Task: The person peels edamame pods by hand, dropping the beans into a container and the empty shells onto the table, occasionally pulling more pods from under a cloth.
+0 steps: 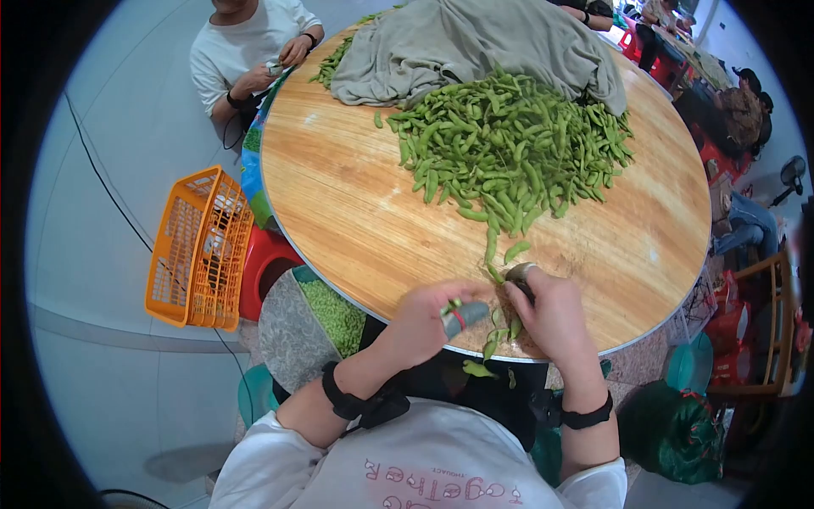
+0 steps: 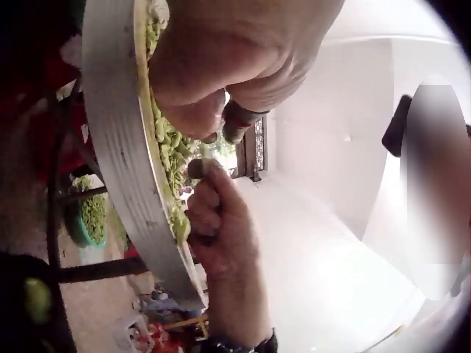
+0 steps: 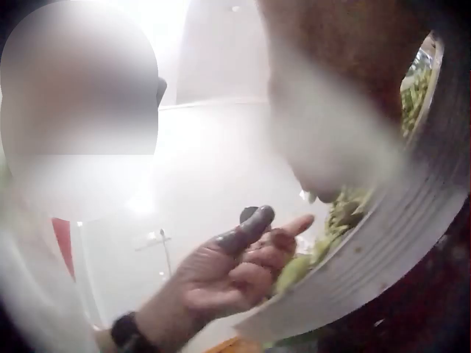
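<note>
My left hand [image 1: 420, 321] is at the table's near edge, a grey cover with a red band on its thumb. Small green beans [image 1: 454, 304] show in its curled fingers. In the right wrist view the same hand [image 3: 235, 276] has its index finger stretched out and the others curled. Just to the right, my right hand [image 1: 555, 312] pinches a green soybean pod [image 1: 495, 274] between fingers and a dark-covered thumb. Loose pods and husks [image 1: 492, 342] lie between the hands at the rim. A large heap of pods [image 1: 509, 144] spreads farther back.
A grey-green cloth [image 1: 475, 42] covers the heap's back on the round wooden table [image 1: 331, 178]. Shelled beans [image 1: 335, 314] fill a container at lower left. An orange crate [image 1: 182, 254] stands beside a red stool [image 1: 264, 263]. Another person [image 1: 246, 51] works at upper left.
</note>
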`<state>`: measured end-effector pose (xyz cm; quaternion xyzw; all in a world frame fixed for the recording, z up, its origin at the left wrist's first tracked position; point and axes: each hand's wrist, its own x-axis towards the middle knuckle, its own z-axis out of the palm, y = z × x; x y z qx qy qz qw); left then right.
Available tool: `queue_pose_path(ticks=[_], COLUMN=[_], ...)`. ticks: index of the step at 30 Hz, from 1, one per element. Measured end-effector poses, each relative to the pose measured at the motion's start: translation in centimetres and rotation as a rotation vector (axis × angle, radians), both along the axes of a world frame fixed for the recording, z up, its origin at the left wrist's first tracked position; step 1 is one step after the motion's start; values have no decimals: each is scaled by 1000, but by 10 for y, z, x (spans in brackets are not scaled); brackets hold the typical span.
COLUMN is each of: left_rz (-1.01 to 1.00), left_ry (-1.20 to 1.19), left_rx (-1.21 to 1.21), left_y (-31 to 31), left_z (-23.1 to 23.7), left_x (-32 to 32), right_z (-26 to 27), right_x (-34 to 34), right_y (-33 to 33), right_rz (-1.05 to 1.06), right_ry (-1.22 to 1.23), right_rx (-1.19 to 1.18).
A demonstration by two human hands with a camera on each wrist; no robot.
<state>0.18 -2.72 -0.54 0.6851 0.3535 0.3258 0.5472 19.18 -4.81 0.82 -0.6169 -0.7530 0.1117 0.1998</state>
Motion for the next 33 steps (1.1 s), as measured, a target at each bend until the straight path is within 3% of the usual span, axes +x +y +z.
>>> queue_pose_path(ticks=[1,2,3,4,5,6,7,9,12,22,25,27,28,30,32,33], left_rz=[4,14,22,28,-127,-288,-284,-58,37,161,232,234,234,-147,-215,-292], left_ry=[-4,-228,-454,-458,-578,-697,-704,-672,-729,-654,-537,-390,-390,-761,-798,-833], left_rx=[4,-306,-618,-618,-769,-914,-913,-801,-701,-602,-425,-175,-179,-731,-814,-887], left_y=[1,1,1,3,6,8,6,4,2,-3,-5,-6,-6,-2,4,4], left_z=[3,7,11,9,4,2,3,7,-7,-5,-5,-7,-9,-10,-10,-11], left_x=[-1,-2,-3,-3,-2,-1,1,7,9,15,18,19,15,6,4,3], right_z=[-4,-6,-3,5,13,20,18,12,16,14,10,9,11,15,19,17], right_x=[-1,-2,-3,-5,-6,-13,-14,-14,-19,-21,-22,-23,-24,-25,-24,-25], right_y=[-1,-3,-6,-10,-14,-16,-18,-23,-31,-34,-35,-35,-36,-38,-40,-40], right_rz=[-46,-90,-83,-138,-195,-178,-176,-58,-14,20,-17,-27,-46,-70,-102,-110], right_ry=[368,735,731,1091,1440,1529,1522,1430,1344,1276,1242,1221,1285,1349,1589,1586], right_rx=[-60,-124,-127,-427,-738,-777,-782,-711,-693,-650,-628,-608,-628,-656,-783,-796])
